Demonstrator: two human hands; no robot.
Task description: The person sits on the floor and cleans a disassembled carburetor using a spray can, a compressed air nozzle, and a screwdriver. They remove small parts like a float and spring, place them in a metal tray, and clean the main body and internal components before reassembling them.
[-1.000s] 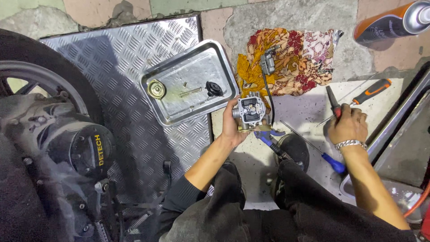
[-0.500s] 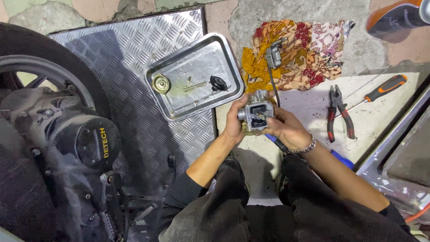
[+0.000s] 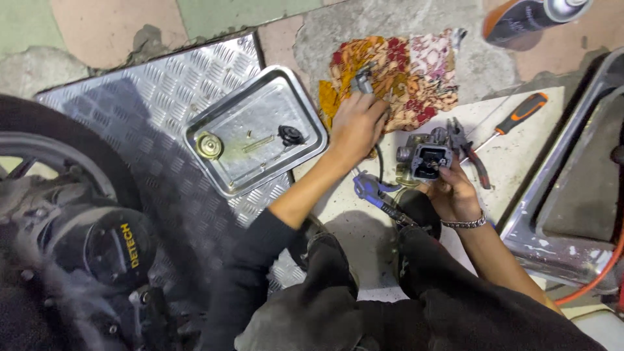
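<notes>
Two hands busy, floor-level job. Far left: motorcycle wheel (image 3: 39, 156) and engine casing (image 3: 97, 250), parked on a checker-plate sheet (image 3: 136, 97). Next, a shallow metal tray (image 3: 257, 133) with a brass round part (image 3: 209, 145), a black cap (image 3: 290, 135) and small bits lying loose in it.

Left hand (image 3: 356, 127) reaches across to the patterned rag (image 3: 403, 75), fingers curled around a small grey metal part (image 3: 363, 82) lying at the rag's edge (grip looks closed on it, contact partly hidden). Blue-handled tool (image 3: 374, 192) lies on the floor below that hand.

Right hand (image 3: 452, 192) holds the carburetor (image 3: 426, 156) from underneath, fingers wrapped round its lower body, just above the pale mat (image 3: 520, 156). Judgement: cast metal, dense for its size, rigid, probably oily so slippery; fittings and jets are the fragile spots. Hold the main body, not the protruding nipples.

Pliers (image 3: 469, 151) touch or nearly touch the carburetor's right side; orange-handled screwdriver (image 3: 520, 114) beyond. Spray can (image 3: 533, 19) top right.

Room: metal frame edge (image 3: 559, 188) hems in the right; open mat lies between rag and knees.
</notes>
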